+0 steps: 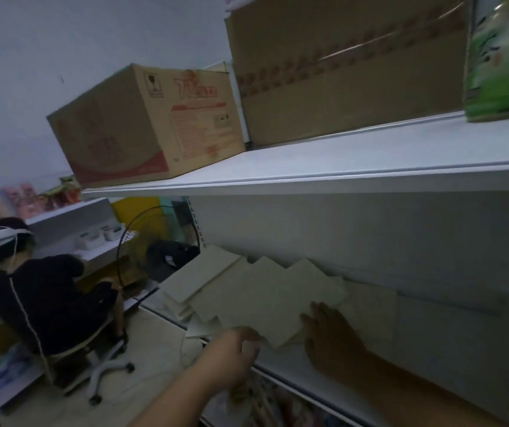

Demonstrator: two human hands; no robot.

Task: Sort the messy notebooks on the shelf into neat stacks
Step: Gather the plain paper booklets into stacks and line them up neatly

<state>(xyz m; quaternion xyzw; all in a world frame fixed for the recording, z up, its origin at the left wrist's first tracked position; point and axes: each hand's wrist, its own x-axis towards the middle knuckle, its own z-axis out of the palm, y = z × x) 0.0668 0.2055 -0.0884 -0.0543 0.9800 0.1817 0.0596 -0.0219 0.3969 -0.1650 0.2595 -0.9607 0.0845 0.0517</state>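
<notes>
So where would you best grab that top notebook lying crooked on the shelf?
Probably the top notebook by its near corner, coming from the front of the shelf: it lies flat and thin, turned so that corner points outward, easy to pinch.

One wide head-worn view, tilted, faces forward and down at the lower shelf (447, 349). Close range: upper shelf (355, 158) top right, aisle floor (154, 349) left.

bare shelf (450, 343) right of notebooks (256, 297), upper shelf (355, 167) overhead
</notes>
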